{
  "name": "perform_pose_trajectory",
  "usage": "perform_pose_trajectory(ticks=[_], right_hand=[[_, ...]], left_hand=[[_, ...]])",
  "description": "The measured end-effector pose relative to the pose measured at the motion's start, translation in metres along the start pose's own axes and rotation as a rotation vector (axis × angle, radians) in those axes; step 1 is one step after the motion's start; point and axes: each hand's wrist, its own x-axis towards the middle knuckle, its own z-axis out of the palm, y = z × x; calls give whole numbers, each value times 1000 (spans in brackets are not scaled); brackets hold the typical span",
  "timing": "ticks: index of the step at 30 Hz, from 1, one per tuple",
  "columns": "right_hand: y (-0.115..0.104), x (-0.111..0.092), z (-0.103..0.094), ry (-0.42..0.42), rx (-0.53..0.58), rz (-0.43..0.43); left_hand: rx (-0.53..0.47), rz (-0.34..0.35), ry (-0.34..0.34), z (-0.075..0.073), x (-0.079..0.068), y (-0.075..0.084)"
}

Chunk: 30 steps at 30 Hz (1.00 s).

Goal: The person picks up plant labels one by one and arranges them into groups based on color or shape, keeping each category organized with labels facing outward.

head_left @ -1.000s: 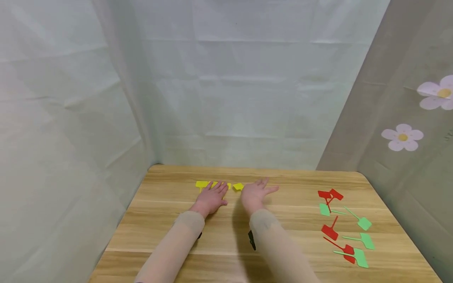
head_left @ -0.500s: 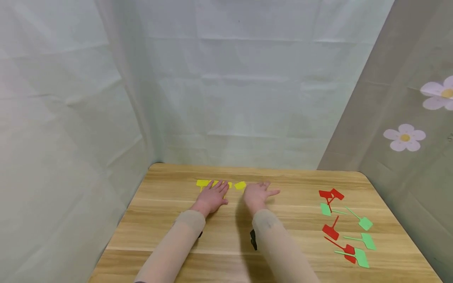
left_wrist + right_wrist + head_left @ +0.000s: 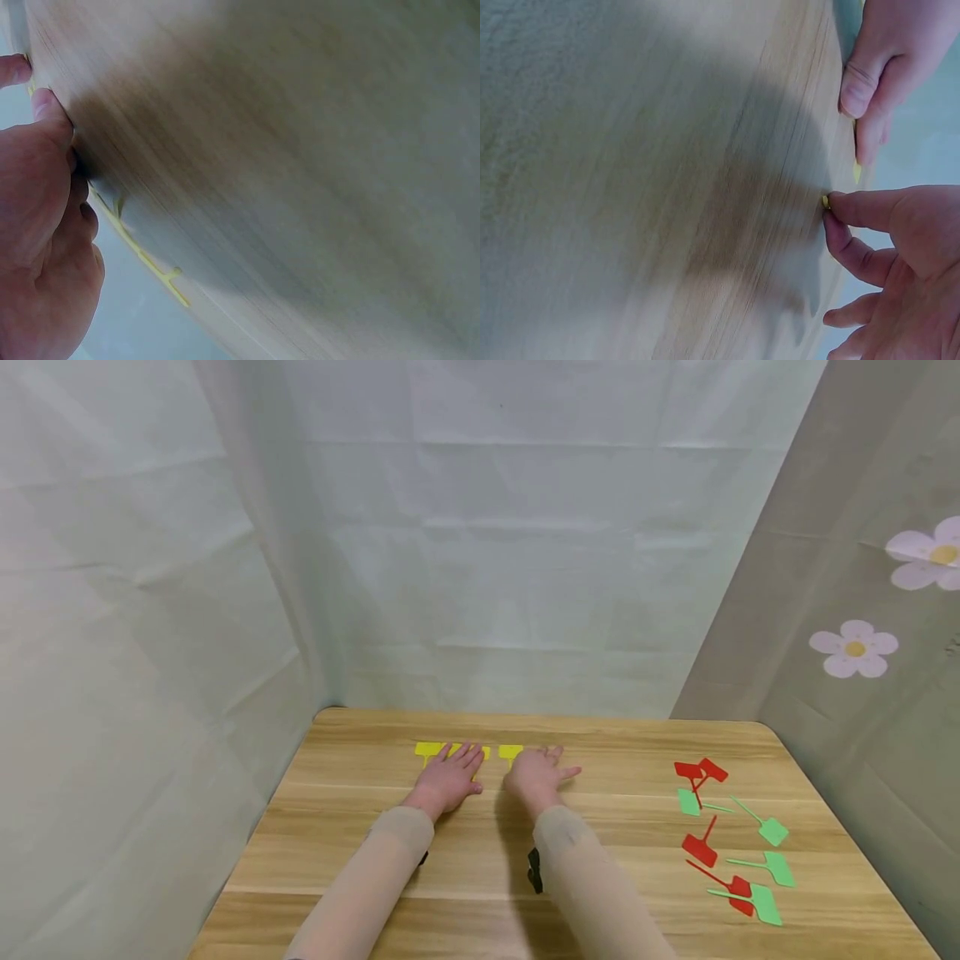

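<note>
We find one yellow tag [image 3: 511, 751] lying near the far edge of the table [image 3: 300, 860], just right of a row of yellow tags [image 3: 427, 748] and apart from it. The right hand [image 3: 536, 777] pinches its stem [image 3: 826, 202] between thumb and finger; we judge that so thin a stem could roll there, skewing the head. The left hand [image 3: 448, 779] lies over the row, fingers straight and spread; any slide could drag those tags askew. Red tags [image 3: 700, 850] and green tags [image 3: 766, 906] lie well apart rightward; we rate snagging unlikely.

yellow tags [image 3: 428, 748] of probably smooth plastic, matt wood-grained tabletop [image 3: 465, 902], creased matt cloth backdrop [image 3: 525, 577]
</note>
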Motion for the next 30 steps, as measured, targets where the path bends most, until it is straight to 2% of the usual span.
perform_pose_trajectory(ticks=[20, 30], right_hand=[[-8, 2, 6, -43, 28, -42], [-8, 1, 7, -51, 26, -25]], left_hand=[[21, -14, -28, 3, 5, -1], [-8, -11, -5, 3, 1, 0]])
